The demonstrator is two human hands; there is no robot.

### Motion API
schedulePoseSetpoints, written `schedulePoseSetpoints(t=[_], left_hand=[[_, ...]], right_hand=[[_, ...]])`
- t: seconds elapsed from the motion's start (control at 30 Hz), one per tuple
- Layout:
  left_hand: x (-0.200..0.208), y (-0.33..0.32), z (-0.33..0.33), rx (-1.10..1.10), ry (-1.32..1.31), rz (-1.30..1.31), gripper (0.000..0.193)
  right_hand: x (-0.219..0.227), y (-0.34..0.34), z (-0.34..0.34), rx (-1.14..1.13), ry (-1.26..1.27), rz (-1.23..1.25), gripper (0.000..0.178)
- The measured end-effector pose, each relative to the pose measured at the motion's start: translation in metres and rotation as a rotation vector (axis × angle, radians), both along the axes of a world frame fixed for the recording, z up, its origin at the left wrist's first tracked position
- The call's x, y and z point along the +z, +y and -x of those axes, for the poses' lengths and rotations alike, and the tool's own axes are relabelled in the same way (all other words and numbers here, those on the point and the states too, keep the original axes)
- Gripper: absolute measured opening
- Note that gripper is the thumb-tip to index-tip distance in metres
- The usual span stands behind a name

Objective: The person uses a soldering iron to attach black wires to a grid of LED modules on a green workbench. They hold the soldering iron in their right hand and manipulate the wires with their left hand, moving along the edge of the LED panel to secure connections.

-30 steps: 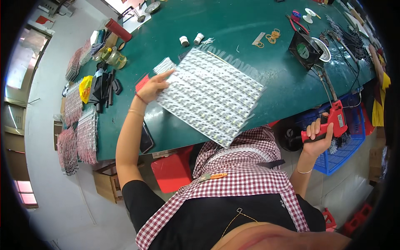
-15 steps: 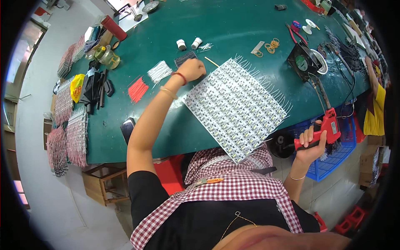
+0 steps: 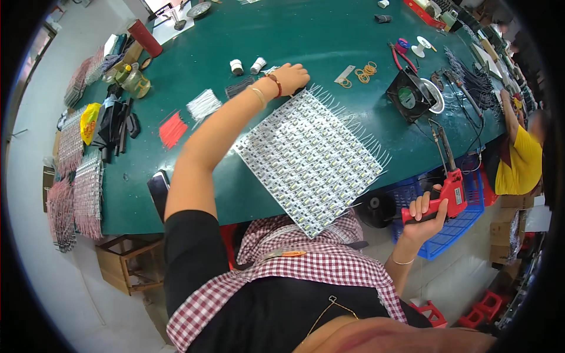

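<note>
A white circuit board panel [image 3: 312, 162] covered in rows of small LED modules lies tilted on the table's near edge, one corner over my lap. Thin white wires stick out along its upper right side. My left hand [image 3: 291, 80] is closed at the panel's far corner; what its curled fingers hold, if anything, is hidden. In my right hand [image 3: 425, 219] is a red soldering gun [image 3: 453, 193], gripped by its handle beyond the table edge, its tip pointing up and away. Bundles of red wires [image 3: 173, 130], white wires [image 3: 203, 106] and black wires [image 3: 238, 88] lie left of the panel.
A black fan [image 3: 407, 97] stands right of the panel, near red-handled pliers [image 3: 402, 59] and rubber bands [image 3: 367, 72]. A phone [image 3: 159, 191] lies at the near left edge. Below right is a blue basket [image 3: 438, 240]. A person in yellow [image 3: 521, 165] is at far right.
My left hand has moved right from the black wires to the panel's far corner. The right hand keeps its grip on the soldering gun. The whole view has shifted slightly.
</note>
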State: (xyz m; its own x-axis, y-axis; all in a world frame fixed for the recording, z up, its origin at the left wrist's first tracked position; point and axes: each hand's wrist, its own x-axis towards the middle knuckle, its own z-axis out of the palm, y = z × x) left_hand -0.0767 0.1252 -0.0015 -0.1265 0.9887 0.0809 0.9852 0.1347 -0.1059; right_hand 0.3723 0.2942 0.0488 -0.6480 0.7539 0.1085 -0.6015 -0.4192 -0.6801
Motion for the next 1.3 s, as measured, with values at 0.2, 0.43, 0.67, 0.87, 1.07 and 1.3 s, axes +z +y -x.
schedulePoseSetpoints(t=[0.2, 0.43, 0.67, 0.87, 1.07, 1.3], left_hand=[[0.022, -0.017, -0.001, 0.105, -0.099, 0.233, 0.013], [0.031, -0.017, 0.001, -0.068, 0.269, 0.071, 0.009], [0.052, -0.006, 0.039, 0.008, 0.458, -0.094, 0.010], [0.029, 0.016, 0.054, 0.123, 0.412, -0.132, 0.012], [0.021, 0.044, 0.042, 0.317, -0.065, -0.310, 0.010], [0.018, 0.063, -0.018, 0.531, -0.319, -0.116, 0.032]], right_hand=[[-0.002, 0.005, -0.019, -0.058, -0.028, -0.009, 0.038], [-0.008, 0.002, 0.012, 0.098, 0.007, 0.101, 0.040], [-0.006, -0.002, 0.018, 0.124, 0.011, 0.105, 0.040], [-0.008, -0.002, 0.012, 0.081, -0.026, 0.103, 0.038], [-0.009, 0.001, 0.008, 0.033, -0.025, 0.102, 0.037], [-0.016, 0.005, 0.013, 0.096, -0.004, 0.134, 0.039]])
